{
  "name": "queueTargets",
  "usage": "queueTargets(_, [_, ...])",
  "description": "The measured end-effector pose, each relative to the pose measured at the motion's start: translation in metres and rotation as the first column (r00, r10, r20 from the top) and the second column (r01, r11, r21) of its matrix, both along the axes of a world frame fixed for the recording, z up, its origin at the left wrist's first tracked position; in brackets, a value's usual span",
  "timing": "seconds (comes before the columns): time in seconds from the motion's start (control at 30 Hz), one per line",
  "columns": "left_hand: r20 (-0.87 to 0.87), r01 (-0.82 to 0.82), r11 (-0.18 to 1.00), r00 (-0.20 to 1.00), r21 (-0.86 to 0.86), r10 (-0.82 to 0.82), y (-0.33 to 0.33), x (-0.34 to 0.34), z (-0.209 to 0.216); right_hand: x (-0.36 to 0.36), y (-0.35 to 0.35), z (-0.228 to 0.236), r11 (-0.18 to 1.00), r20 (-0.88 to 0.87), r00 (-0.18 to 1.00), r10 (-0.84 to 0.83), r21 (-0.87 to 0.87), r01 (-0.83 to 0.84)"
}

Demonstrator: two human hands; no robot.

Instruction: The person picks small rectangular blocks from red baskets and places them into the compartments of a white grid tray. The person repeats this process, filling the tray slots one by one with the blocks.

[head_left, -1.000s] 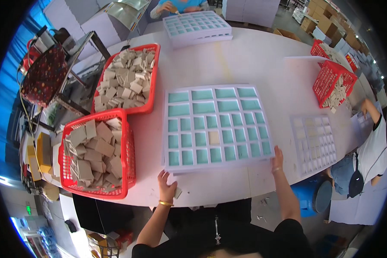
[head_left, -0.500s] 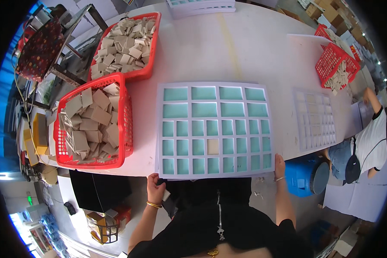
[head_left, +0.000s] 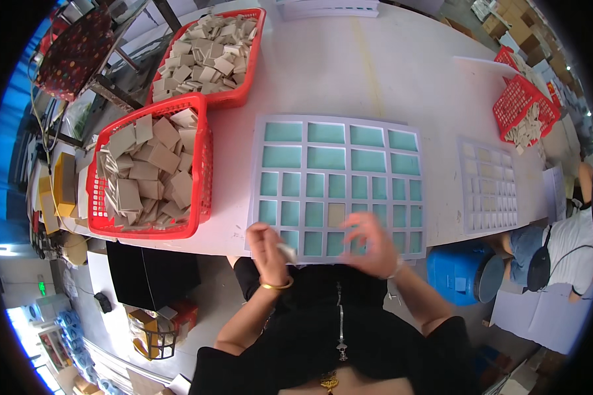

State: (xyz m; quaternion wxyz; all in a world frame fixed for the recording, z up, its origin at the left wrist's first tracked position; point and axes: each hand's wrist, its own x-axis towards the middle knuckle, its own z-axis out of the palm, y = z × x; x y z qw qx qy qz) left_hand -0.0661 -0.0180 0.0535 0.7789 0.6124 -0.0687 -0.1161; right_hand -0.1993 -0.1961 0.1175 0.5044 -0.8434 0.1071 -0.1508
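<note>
In front of me lies a white grid tray (head_left: pixel 337 146) with pale turquoise compartments in several rows, stacked on at least one more sheet. One small compartment holds a beige square piece (head_left: pixel 336 214). My left hand (head_left: pixel 267 257) is over the tray's near left corner, its fingers closed on a small pale flat piece (head_left: pixel 287 253), partly hidden and blurred. Above the near middle edge, my right hand (head_left: pixel 375 249) has its thumb and fingers curved apart, with nothing seen between them.
Two red plastic baskets (head_left: pixel 205 164) (head_left: pixel 257 59) full of beige square pieces stand at the left. Another white grid tray (head_left: pixel 487 187) and red baskets (head_left: pixel 522 105) are at the right. A co-worker (head_left: pixel 566 247) sits beyond a blue drum (head_left: pixel 458 273). White stacked trays (head_left: pixel 326 9) lie far back.
Both hands have left the tray's near corners and come inward over its front edge. The left hand brought the small pale piece up with it. The view has shifted slightly.
</note>
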Motion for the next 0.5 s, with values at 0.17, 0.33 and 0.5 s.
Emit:
queueTargets(0.17, [0.127, 0.138, 0.988, 0.983, -0.069, -0.129, -0.032, 0.007, 0.014, 0.046, 0.038, -0.001, 0.972, 0.055, 0.998, -0.023, 0.234, 0.010])
queueTargets(0.33, [0.454, -0.051, 0.964, 0.888, 0.259, -0.075, 0.023, 0.038, 0.007, 0.067, -0.018, -0.034, 0.998, 0.019, 0.999, -0.028, -0.059, 0.029])
queueTargets(0.5, [0.550, -0.256, 0.933, 0.831, 0.253, 0.079, 0.080, 0.075, 0.020, 0.080, -0.017, -0.047, 0.997, -0.042, 0.999, 0.008, -0.075, -0.011])
